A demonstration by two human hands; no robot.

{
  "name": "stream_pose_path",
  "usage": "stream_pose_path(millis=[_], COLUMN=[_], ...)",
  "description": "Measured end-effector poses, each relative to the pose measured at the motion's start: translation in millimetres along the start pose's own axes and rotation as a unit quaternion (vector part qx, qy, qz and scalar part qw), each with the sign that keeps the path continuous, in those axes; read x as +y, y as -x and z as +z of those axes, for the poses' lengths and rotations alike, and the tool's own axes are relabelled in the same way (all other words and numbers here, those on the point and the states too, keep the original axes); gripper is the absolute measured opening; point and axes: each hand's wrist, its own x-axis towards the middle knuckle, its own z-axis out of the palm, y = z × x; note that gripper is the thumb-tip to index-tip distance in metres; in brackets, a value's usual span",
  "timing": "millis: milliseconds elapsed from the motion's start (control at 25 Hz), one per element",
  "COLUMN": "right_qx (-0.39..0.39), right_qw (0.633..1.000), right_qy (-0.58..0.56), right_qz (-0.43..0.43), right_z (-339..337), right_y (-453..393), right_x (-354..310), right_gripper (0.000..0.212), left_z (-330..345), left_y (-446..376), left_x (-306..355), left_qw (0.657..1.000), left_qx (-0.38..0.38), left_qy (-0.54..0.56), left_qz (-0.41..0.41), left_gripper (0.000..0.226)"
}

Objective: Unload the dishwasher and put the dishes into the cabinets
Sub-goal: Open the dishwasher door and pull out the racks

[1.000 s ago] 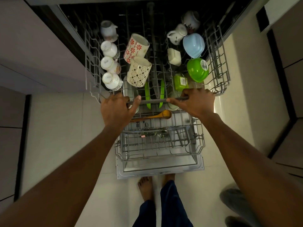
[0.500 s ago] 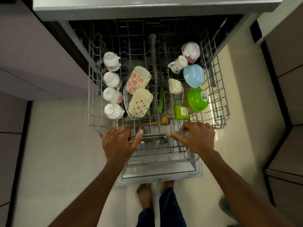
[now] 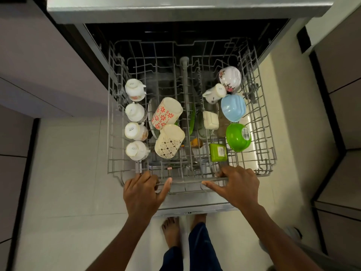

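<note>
Grey wire upper rack [image 3: 259, 133] drawn out over the open door, dishes upturned inside for draining, front bar hooked by curled fingers of left hand [image 3: 142, 194] and right hand [image 3: 237, 187], thumbs splayed for an even pull.

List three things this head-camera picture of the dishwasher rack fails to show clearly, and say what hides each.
1. Cutlery below: masked by upper rack wires.
2. Left hand fingertips: curled under the rack's front bar.
3. Cup labels: print too small to read.
</note>
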Motion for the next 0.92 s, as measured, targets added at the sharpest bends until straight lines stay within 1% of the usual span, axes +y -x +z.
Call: stream_pose_path(millis=[240, 440, 600, 920], right_qx=[0.004, 0.004, -0.005, -0.021], right_qw=[1.0, 1.0, 1.0, 1.0], right_qy=[-0.015, -0.028, -0.028, -0.012], right_qz=[-0.002, 0.001, 0.001, -0.01], right_z=[6.7, 9.1, 8.2, 16.5], right_y=[32.0, 44.3, 46.1, 45.3], right_x=[3.7, 0.5, 5.6, 7.8], right_gripper=[0.071, 0.07, 0.069, 0.067], left_z=[7.1, 2.3, 4.8, 17.3], left_y=[30.9, 39.7, 44.9, 44.7], left_x=[-0.8, -3.9, 1.0, -5.0], left_qw=[1.0, 1.0, 1.0, 0.999], left_qx=[0.008, 0.009, 0.009, 0.028], left_qy=[-0.005, -0.002, 0.005, 0.002], left_qz=[0.012, 0.018, 0.007, 0.026], left_gripper=[0.051, 0.052, 0.051, 0.051])
